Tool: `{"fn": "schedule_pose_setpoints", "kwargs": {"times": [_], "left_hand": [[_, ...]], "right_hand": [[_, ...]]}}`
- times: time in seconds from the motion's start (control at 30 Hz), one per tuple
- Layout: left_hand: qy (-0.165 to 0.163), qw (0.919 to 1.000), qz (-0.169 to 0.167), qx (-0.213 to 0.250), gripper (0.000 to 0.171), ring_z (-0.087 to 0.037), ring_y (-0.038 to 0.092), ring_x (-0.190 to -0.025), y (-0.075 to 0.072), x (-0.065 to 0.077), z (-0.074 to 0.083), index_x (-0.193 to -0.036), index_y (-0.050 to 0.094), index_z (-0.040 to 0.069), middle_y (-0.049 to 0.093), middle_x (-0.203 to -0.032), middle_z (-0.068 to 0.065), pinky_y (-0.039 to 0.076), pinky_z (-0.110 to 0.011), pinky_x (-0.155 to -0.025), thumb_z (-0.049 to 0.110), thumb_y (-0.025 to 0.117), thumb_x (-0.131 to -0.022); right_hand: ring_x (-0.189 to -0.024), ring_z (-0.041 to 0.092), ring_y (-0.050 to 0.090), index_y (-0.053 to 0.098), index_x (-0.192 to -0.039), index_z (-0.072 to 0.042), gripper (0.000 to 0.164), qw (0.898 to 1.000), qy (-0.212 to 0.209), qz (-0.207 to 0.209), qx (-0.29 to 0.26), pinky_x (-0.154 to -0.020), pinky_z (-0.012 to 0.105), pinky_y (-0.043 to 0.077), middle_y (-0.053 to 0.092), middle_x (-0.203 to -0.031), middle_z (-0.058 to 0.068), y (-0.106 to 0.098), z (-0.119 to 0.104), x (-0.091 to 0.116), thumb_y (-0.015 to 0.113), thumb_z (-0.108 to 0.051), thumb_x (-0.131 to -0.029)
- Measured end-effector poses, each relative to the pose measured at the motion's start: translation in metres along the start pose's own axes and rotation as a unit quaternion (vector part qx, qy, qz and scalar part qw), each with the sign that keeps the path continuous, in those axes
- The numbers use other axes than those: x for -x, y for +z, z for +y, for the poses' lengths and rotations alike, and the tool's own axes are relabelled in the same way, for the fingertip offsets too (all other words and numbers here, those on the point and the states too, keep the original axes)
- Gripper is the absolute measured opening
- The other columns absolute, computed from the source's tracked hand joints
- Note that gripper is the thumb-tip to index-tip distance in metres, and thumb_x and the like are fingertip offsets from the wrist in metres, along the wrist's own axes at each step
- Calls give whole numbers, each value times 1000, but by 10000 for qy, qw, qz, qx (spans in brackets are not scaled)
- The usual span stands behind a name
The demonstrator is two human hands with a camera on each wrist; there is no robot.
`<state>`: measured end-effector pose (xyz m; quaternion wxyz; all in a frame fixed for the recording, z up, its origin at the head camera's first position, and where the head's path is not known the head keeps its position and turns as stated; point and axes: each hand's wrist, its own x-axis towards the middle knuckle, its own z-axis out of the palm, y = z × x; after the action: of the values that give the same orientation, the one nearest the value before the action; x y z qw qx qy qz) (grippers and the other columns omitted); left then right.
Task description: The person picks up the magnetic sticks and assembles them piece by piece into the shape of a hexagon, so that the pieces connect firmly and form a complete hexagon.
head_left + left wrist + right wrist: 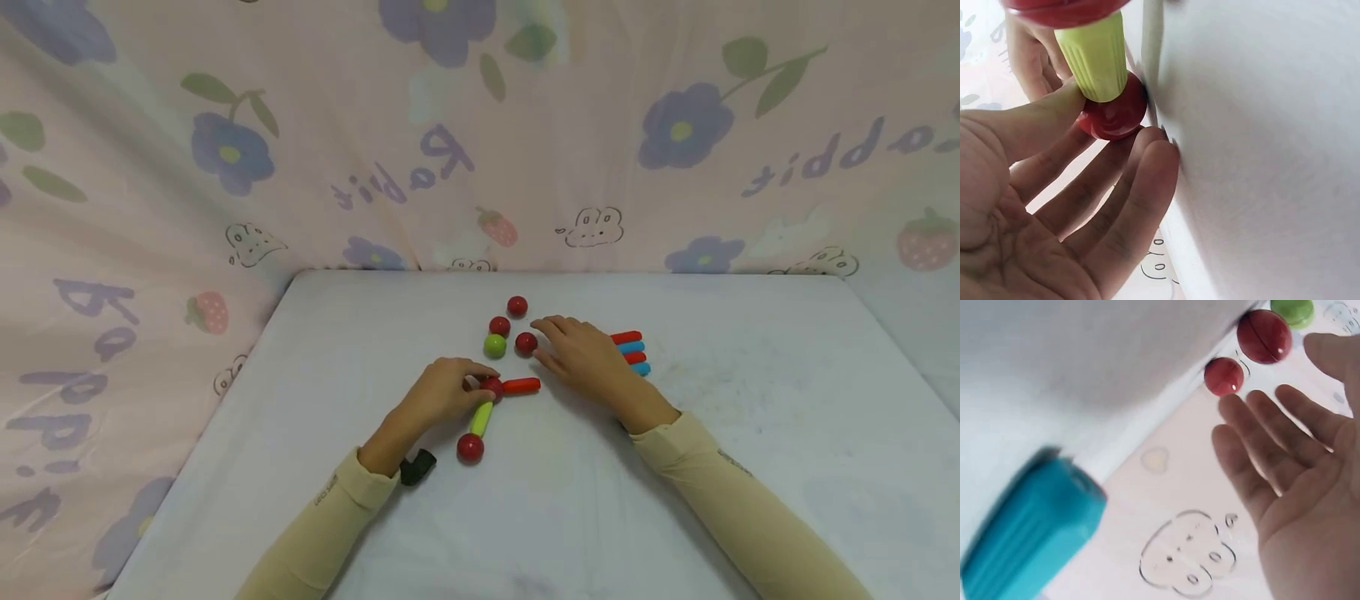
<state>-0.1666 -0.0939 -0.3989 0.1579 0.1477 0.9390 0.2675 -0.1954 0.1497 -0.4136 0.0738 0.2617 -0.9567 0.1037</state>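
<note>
My left hand (442, 390) pinches a red ball (492, 387) between thumb and fingers, low over the white table. A yellow-green rod (482, 419) joins this ball to a second red ball (470, 448) nearer to me. To the right, a red rod (522, 386) points away from the held ball. In the left wrist view the ribbed yellow-green rod (1094, 59) runs into the held ball, with the thumb beside the joint. My right hand (588, 362) hovers with fingers spread, holding nothing. Its fingertips are close to a loose red ball (526, 342).
Beyond my hands lie a green ball (494, 346) and two more red balls, one of them farthest back (517, 307). Several red and blue rods (627, 337) lie side by side, partly behind my right hand. A black piece (417, 467) sits by my left sleeve. A patterned curtain (525, 167) backs the table.
</note>
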Motion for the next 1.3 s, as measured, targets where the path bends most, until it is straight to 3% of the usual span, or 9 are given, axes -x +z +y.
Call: {"fn": "schedule_pose_setpoints", "kwargs": {"times": [0.2,0.43,0.67,0.93,1.3], "left_hand": [[71,10000,57,-23,34,-15,66,-92,1,1,-1,-124,71,23,72,-114,-1,55,-31,-78,27,74,-90],[22,9999,93,-62,34,-15,66,-93,1,3,1,-125,70,24,71,-114,-1,55,-32,-80,25,73,-91],[78,9997,146,-162,34,-16,66,-93,1,0,2,-125,70,23,72,-113,-1,55,-32,-78,25,73,-91],[7,9998,140,-154,33,-16,66,-93,3,2,-1,-123,70,23,72,-113,-2,55,-32,-78,25,74,-91],[167,9994,222,-203,31,-16,65,-90,3,2,1,-122,71,22,72,-111,-2,54,-31,-77,24,73,-91]], "right_hand": [[-123,28,61,51,-142,-17,48,9988,-296,-322,-228,-104,48,50,62,-136,9,5,3,-15,63,-30,-98],[-118,25,63,57,-137,-17,45,9971,-412,-493,-418,-101,44,52,64,-131,4,5,6,-17,69,-19,-94],[-110,21,65,61,-134,-17,45,9971,-365,-519,-427,-97,41,54,66,-125,3,5,8,-18,73,-24,-92],[-116,23,64,57,-138,-16,48,9947,-230,-842,-542,-99,43,53,66,-128,4,6,5,-19,71,-28,-93],[-106,19,64,59,-135,-15,47,9952,-293,-777,-519,-93,38,56,65,-123,4,2,4,-16,72,-27,-92]]}}
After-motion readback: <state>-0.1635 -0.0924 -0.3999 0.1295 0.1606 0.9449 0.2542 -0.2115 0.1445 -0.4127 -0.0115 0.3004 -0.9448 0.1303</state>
